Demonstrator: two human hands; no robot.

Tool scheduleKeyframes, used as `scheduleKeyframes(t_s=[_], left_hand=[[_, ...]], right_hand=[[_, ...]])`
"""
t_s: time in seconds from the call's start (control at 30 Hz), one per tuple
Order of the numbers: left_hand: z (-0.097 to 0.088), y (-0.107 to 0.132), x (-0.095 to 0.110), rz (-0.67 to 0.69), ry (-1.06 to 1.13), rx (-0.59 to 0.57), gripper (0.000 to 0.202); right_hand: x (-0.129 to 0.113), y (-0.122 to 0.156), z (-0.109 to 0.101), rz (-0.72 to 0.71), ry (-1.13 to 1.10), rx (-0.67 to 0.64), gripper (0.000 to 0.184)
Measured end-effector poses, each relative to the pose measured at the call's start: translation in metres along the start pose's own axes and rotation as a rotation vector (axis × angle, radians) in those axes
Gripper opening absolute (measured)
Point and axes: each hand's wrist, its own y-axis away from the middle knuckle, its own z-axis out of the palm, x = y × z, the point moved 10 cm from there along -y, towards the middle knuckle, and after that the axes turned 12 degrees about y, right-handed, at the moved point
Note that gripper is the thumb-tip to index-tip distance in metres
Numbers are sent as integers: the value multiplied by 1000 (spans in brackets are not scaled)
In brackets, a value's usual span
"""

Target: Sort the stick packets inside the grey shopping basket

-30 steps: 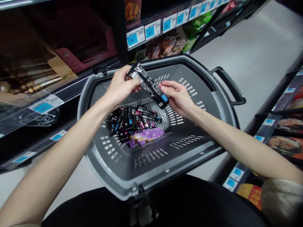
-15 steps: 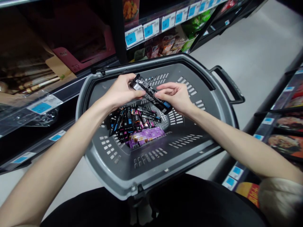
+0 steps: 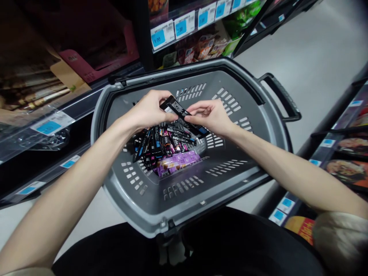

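Observation:
A slim black snack packet (image 3: 181, 115) with white print and a blue patch at its lower end is held between both hands above the basket. My left hand (image 3: 153, 108) pinches its upper left end, thumb on the printed face. Farther down the packet, my right hand (image 3: 212, 117) grips its edge between thumb and fingers. Below them, inside the grey shopping basket (image 3: 186, 209), lies a pile of similar black packets (image 3: 161, 145) with blue and pink marks. Several purple snack packets (image 3: 178, 161) lie at the near side of that pile.
A black basket handle (image 3: 283, 97) sticks out at the right. Shelves with price tags (image 3: 162, 35) run along the left and back, holding bagged snacks (image 3: 201, 50) and a cardboard box of packets (image 3: 34, 86). More shelving with packaged food (image 3: 345, 172) stands at the right.
The black packet has turned slightly so its printed face shows broader and flatter. Both hands keep hold of it. The camera view has shifted a little.

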Motion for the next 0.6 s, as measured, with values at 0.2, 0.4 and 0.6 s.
scheduleKeyframes(t_s=[0.2, 0.4, 0.6], left_hand=[[9, 3, 6, -64, 15, -37, 25], [4, 4, 2, -188, 84, 60, 15], [0, 4, 0, -208, 191, 139, 9]], right_hand=[[0, -2, -8, 2, 46, 6, 33], [4, -3, 3, 3, 61, -103, 34], [8, 1, 22, 61, 94, -313, 38]])
